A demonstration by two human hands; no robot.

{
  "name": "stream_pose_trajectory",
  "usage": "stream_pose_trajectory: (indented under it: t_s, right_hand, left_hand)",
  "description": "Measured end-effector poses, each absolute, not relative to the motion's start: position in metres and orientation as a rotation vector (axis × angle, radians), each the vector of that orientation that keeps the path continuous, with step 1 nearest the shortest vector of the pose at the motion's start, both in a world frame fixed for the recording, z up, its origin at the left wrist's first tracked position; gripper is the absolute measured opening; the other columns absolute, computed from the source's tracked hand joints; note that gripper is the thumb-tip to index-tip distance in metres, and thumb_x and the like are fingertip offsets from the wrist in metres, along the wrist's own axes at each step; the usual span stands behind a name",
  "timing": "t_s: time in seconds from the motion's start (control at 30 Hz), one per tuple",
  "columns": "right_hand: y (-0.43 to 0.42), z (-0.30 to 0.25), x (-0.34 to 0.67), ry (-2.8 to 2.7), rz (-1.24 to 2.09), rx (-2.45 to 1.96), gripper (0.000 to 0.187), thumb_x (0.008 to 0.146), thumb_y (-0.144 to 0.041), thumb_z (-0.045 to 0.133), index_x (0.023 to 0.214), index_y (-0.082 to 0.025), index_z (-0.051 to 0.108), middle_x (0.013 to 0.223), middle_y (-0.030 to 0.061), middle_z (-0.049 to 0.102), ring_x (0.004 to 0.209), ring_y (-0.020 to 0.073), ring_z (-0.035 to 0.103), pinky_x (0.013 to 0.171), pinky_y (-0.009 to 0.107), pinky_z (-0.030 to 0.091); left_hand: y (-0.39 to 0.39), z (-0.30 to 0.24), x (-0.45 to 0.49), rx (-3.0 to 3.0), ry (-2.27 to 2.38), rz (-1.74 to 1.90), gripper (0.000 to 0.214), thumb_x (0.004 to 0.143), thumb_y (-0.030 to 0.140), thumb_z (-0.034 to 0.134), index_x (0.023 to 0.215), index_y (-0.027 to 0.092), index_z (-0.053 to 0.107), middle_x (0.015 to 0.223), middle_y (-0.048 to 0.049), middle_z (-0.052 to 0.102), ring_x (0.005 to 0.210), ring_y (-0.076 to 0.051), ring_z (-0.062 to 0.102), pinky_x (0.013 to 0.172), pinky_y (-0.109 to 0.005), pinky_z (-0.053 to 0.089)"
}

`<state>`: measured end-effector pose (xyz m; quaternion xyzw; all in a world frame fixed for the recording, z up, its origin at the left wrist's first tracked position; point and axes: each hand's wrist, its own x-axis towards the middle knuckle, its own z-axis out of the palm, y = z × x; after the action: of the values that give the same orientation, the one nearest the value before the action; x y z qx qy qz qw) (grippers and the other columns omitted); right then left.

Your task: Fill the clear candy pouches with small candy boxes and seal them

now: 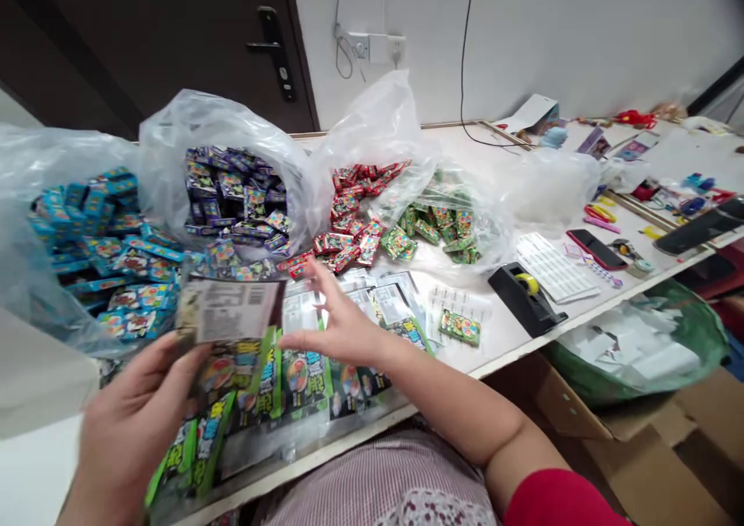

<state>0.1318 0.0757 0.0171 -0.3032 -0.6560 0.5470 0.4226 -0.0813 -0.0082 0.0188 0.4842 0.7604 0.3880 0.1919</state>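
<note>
My left hand [136,410] pinches the edge of a flat printed packet [229,309] with a barcode on it, somewhat blurred. My right hand [342,321] is spread open to the right of that packet, its fingers apart and nothing in them. Below both hands lie several black and green printed pouches [305,379] in a row along the table's front edge. Small red packets [352,251] spill from a clear bag just beyond my right fingertips. A single green packet [459,327] lies farther right on a white label sheet [459,301].
Clear plastic bags hold blue packets [136,263], purple packets [232,193] and green packets [445,228]. To the right are a black tape dispenser [526,297], label sheets [555,266] and a phone [596,249]. Below stand a green sack [712,340] and cardboard boxes [656,448].
</note>
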Motion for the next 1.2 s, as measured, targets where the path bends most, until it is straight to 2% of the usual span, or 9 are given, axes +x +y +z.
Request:
stream_pose_trajectory:
  t_s: [0.1,0.17,0.27,0.47,0.6,0.73,0.93,1.07,1.2]
  right_hand:
    - [0.076,0.004,0.129,-1.585,1.73,-0.652,0.049,0.068,-0.048,0.077,0.104,-0.018,0.061,0.105,0.0073,0.067,0.097,0.0216,0.062,0.084,0.037,0.05]
    - [0.077,-0.002,0.131,-1.494,1.777,-0.713,0.037,0.067,-0.048,0.076,0.081,-0.018,0.06,0.081,0.0011,0.065,0.076,0.0165,0.061,0.074,0.033,0.049]
    - [0.076,-0.006,0.14,-1.395,1.801,-0.788,0.037,0.064,-0.048,0.077,0.069,-0.019,0.055,0.064,-0.0047,0.057,0.06,0.0116,0.053,0.06,0.026,0.045]
    - [0.069,-0.02,0.152,-1.272,1.735,-0.925,0.037,0.066,-0.052,0.076,0.074,-0.02,0.059,0.069,-0.002,0.06,0.065,0.0143,0.055,0.063,0.027,0.046]
    - [0.063,-0.024,0.144,-1.228,1.773,-0.896,0.034,0.067,-0.048,0.076,0.07,-0.021,0.056,0.066,-0.0035,0.057,0.059,0.0123,0.05,0.056,0.025,0.042]
    - [0.06,-0.019,0.139,-1.264,1.725,-0.898,0.032,0.068,-0.047,0.076,0.072,-0.021,0.058,0.07,-0.0026,0.061,0.064,0.0133,0.054,0.063,0.026,0.044]
    - [0.055,-0.02,0.144,-1.288,1.747,-0.935,0.031,0.071,-0.05,0.073,0.078,-0.023,0.06,0.076,-0.0004,0.065,0.068,0.016,0.058,0.066,0.029,0.047]
    - [0.051,-0.021,0.142,-1.314,1.753,-0.931,0.033,0.07,-0.05,0.075,0.075,-0.023,0.058,0.073,-0.0017,0.063,0.068,0.016,0.058,0.066,0.029,0.047]
    - [0.043,-0.01,0.137,-1.53,1.829,-0.923,0.033,0.068,-0.052,0.075,0.077,-0.022,0.063,0.076,0.0014,0.067,0.073,0.0189,0.061,0.069,0.032,0.049]
  left_hand:
    - [0.001,0.022,-0.048,0.995,1.738,1.249,0.045,0.074,0.047,0.07,0.111,0.022,0.063,0.102,0.0047,0.073,0.083,-0.017,0.065,0.067,-0.026,0.054]
    - [0.007,0.016,-0.03,0.775,1.433,1.267,0.054,0.064,0.051,0.077,0.104,0.016,0.064,0.088,-0.0026,0.075,0.077,-0.021,0.068,0.065,-0.03,0.056]
    - [0.009,0.002,-0.017,0.667,1.235,1.285,0.049,0.066,0.051,0.075,0.096,0.014,0.065,0.082,-0.0062,0.073,0.073,-0.022,0.069,0.064,-0.032,0.056]
    - [-0.015,-0.002,-0.022,0.941,1.288,1.18,0.037,0.077,0.036,0.072,0.109,0.018,0.065,0.088,-0.0021,0.071,0.079,-0.016,0.065,0.073,-0.025,0.052]
    - [-0.025,-0.012,-0.025,0.757,1.116,1.206,0.039,0.077,0.04,0.071,0.107,0.016,0.064,0.085,-0.004,0.071,0.073,-0.015,0.065,0.072,-0.028,0.052]
    - [-0.027,-0.016,-0.026,0.776,1.14,1.208,0.044,0.077,0.038,0.072,0.114,0.017,0.059,0.092,-0.0055,0.07,0.074,-0.014,0.064,0.066,-0.024,0.05]
    - [-0.033,-0.007,-0.034,0.932,1.193,1.063,0.03,0.076,0.033,0.072,0.097,0.014,0.064,0.083,-0.0029,0.068,0.068,-0.012,0.059,0.06,-0.022,0.046]
    - [-0.03,-0.005,-0.041,0.865,1.085,1.109,0.041,0.076,0.035,0.073,0.111,0.016,0.061,0.091,-0.0045,0.068,0.066,-0.01,0.058,0.06,-0.022,0.046]
    - [-0.014,0.008,-0.048,0.822,1.142,1.445,0.052,0.075,0.036,0.074,0.12,0.017,0.055,0.1,-0.0058,0.066,0.076,-0.013,0.06,0.067,-0.023,0.047]
